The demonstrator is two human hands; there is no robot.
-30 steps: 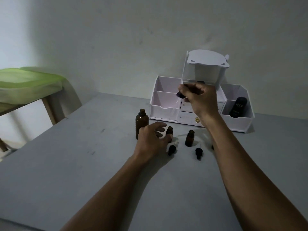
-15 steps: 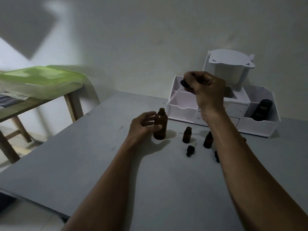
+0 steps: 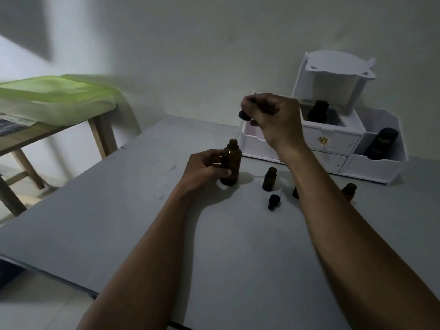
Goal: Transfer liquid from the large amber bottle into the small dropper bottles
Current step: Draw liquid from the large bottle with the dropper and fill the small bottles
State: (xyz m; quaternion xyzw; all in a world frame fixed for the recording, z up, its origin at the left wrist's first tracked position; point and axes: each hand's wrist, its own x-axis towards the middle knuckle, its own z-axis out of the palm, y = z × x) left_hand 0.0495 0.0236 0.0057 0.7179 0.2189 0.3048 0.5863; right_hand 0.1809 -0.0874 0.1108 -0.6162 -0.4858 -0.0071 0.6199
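Observation:
The large amber bottle [image 3: 232, 163] stands uncapped on the grey table [image 3: 119, 210]. My left hand [image 3: 206, 169] grips its side. Above and to the right of its mouth, my right hand [image 3: 273, 120] is closed on a black dropper cap [image 3: 244, 115]; its glass tube is too faint to make out. A small open dropper bottle [image 3: 269, 179] stands to the right of the big one. A second small bottle [image 3: 295, 192] is mostly hidden behind my right forearm, and a third [image 3: 349, 191] stands further right. A loose black dropper cap [image 3: 274, 200] lies on the table.
A white desk organiser [image 3: 328, 144] stands at the back right, holding a dark bottle [image 3: 317, 113] and a black tube [image 3: 382, 144]. A wooden side table with a green lidded box [image 3: 54, 98] stands at the left. The table's near edge runs along the lower left.
My left hand left the small bottle and took hold of the large amber bottle. My right hand carried the dropper leftward, toward the spot above that bottle. The head turned left.

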